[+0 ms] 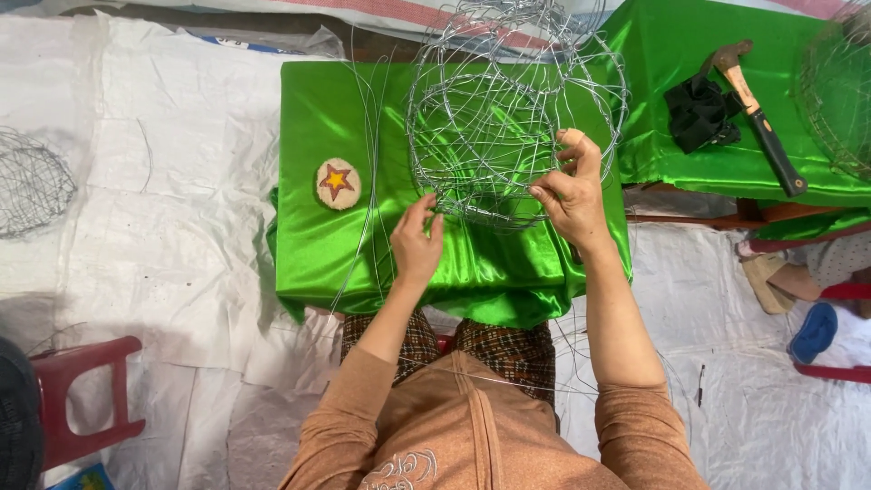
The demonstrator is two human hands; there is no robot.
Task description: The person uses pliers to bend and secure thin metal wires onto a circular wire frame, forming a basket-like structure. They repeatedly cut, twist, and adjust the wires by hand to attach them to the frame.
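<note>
White tarp sheeting (163, 181) covers the floor; a low table in green satin cloth (327, 245) sits just ahead of both hands.

Wire basket frame (508, 118) stands on the cloth, directly above and between the hands. Silver wire, open weave, rounded.

Right hand (570, 186): pinched narrow on the frame's lower right edge, thumb and fingers closed on a wire strand, steadying it.
Left hand (417, 240): fingers curled at the frame's lower left rim, tips on or just at a wire. Can't tell whether it's truly clamped or only touching.

Loose straight wires (367, 172) run up the cloth just left of the left hand. Round patch with a star (338, 183) lies further left, well clear. Hammer (758, 113) and a black cloth bundle (699, 113) sit on a second green table off to the right of the right hand. Another wire mesh form (32, 186) lies far left on the tarp; red stool (77, 399) near the left elbow.

Judgement on doing this well: keep the right hand as a fixed anchor, let the left do the bending close to the crossing point, short grip so the strand doesn't spring. Keep the frame seated flat on the cloth so it doesn't roll.
</note>
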